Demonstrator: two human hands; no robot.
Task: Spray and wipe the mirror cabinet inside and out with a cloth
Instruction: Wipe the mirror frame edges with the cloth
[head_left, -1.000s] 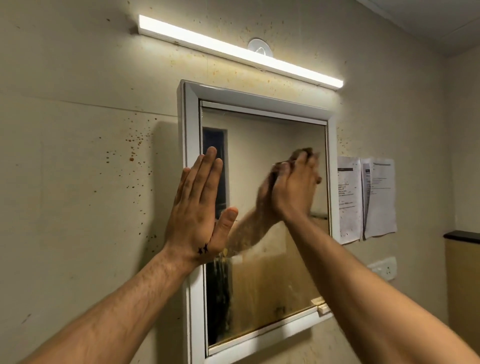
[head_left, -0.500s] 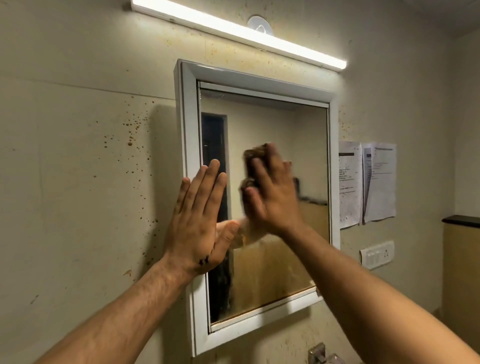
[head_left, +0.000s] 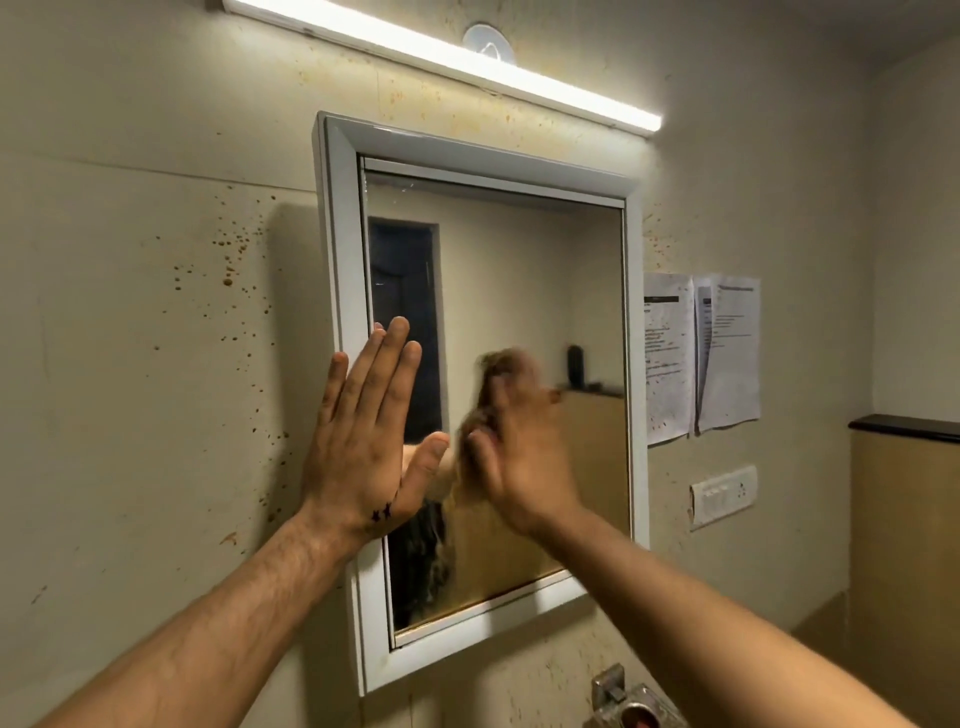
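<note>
left hand fingers straight, close together, flat on mirror cabinet left frame | right hand blurred, fingers look flat, pressing cloth mid-glass | risk: ungripped cloth slips from under palm, drops

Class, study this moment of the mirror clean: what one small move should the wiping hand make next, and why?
Probably sweep the cloth down and left. The right hand presses it on the glass at mid-height, while cloudy smears show low on the left, below the left hand, which lies flat at the frame.
</note>
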